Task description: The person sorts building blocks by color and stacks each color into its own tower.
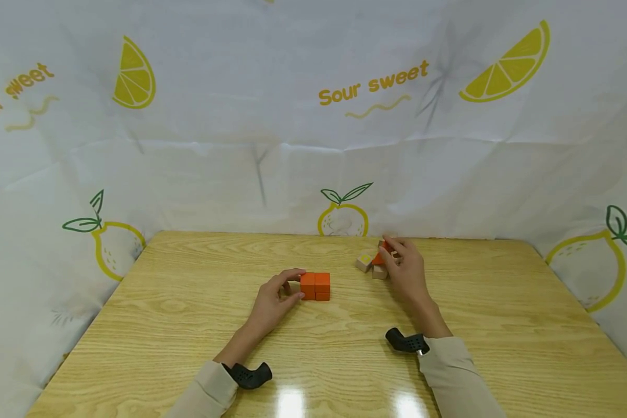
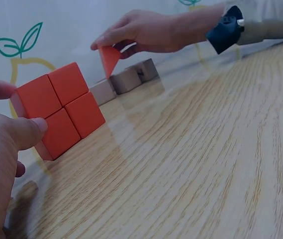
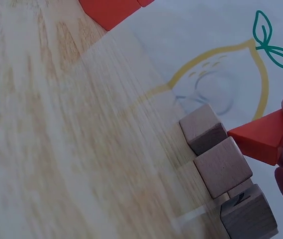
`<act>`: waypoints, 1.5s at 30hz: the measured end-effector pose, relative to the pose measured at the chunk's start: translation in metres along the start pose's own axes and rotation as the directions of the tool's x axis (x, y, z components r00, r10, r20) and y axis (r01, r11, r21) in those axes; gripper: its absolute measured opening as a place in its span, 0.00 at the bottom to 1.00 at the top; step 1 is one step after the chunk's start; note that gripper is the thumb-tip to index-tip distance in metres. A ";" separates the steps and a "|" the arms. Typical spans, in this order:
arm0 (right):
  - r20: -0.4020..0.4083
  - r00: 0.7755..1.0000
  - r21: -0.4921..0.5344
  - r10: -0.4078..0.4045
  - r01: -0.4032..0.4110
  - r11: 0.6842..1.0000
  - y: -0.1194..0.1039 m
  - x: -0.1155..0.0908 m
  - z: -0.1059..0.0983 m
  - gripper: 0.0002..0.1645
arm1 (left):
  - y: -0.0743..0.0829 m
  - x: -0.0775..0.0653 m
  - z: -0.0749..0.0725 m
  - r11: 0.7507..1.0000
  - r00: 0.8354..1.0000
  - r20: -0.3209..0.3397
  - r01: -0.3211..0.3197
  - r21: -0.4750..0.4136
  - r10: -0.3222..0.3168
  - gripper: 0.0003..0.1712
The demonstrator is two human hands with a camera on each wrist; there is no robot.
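Observation:
Orange cubes stand stacked two high and two wide near the middle of the table. My left hand pinches the stack's left side; in the left wrist view the thumb presses the front face and a finger lies at the upper left edge. Farther back on the right, my right hand holds an orange triangular block between thumb and fingers. It hangs tilted, one corner down, just over a cluster of plain wooden blocks. The right fingertips are partly cut off in the right wrist view.
A wooden cube with a yellow mark lies at the left of the cluster. Behind the wood-grain table hangs a white lemon-print sheet, close to the wooden blocks. Black wrist bands sit on both forearms.

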State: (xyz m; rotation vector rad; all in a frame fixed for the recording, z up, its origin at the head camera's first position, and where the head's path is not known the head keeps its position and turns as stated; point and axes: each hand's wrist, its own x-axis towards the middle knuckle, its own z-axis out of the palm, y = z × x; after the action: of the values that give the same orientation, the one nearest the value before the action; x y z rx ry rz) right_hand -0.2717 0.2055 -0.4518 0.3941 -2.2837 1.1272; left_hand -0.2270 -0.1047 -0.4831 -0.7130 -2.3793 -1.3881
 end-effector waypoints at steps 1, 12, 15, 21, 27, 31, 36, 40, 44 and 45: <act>0.013 1.000 -0.015 -0.018 0.018 1.000 0.000 0.000 0.000 0.22 | 0.000 0.000 0.000 1.000 1.000 0.001 0.002 -0.002 -0.002 0.28; 0.080 0.996 0.015 -0.039 0.038 0.999 -0.003 0.001 0.003 0.25 | 0.000 0.000 0.000 1.000 1.000 0.002 0.002 -0.016 -0.002 0.28; 0.092 0.995 0.011 -0.048 0.047 0.999 -0.003 0.001 0.005 0.25 | 0.000 0.000 0.000 1.000 1.000 0.002 0.004 -0.015 -0.004 0.28; 0.132 0.990 -0.001 -0.045 0.046 0.999 0.000 -0.001 0.009 0.26 | 0.001 0.000 0.000 1.000 1.000 0.001 0.002 -0.013 -0.002 0.28; 0.168 0.986 0.001 -0.015 0.016 1.000 0.000 -0.003 0.012 0.27 | 0.000 0.000 0.000 1.000 1.000 0.000 -0.002 -0.020 0.002 0.29; 0.177 0.984 -0.020 -0.014 0.018 1.000 0.000 -0.003 0.012 0.26 | 0.000 0.000 0.001 1.000 1.000 -0.001 -0.005 -0.024 0.005 0.29; 0.205 0.979 -0.038 0.000 0.008 0.999 0.000 -0.002 0.011 0.27 | 0.000 0.000 0.001 1.000 1.000 -0.003 -0.008 -0.027 0.008 0.28; 0.222 0.975 -0.049 -0.014 0.025 0.998 0.002 -0.001 0.009 0.30 | 0.000 0.000 0.001 0.999 1.000 0.000 -0.006 -0.041 0.006 0.28; 0.230 0.972 -0.059 -0.052 0.067 0.996 0.005 -0.001 0.009 0.30 | 0.001 0.000 0.000 0.999 1.000 0.003 -0.002 -0.054 0.003 0.28; 0.232 0.971 -0.066 -0.057 0.074 0.995 0.006 -0.001 0.009 0.30 | 0.001 0.000 0.001 0.998 1.000 0.003 -0.001 -0.055 0.001 0.28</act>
State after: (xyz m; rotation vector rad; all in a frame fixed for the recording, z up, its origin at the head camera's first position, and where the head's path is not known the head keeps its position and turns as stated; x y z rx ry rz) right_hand -0.2770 0.2018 -0.4601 0.5936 -2.4836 1.0056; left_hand -0.2265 -0.1039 -0.4828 -0.7314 -2.3510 -1.4582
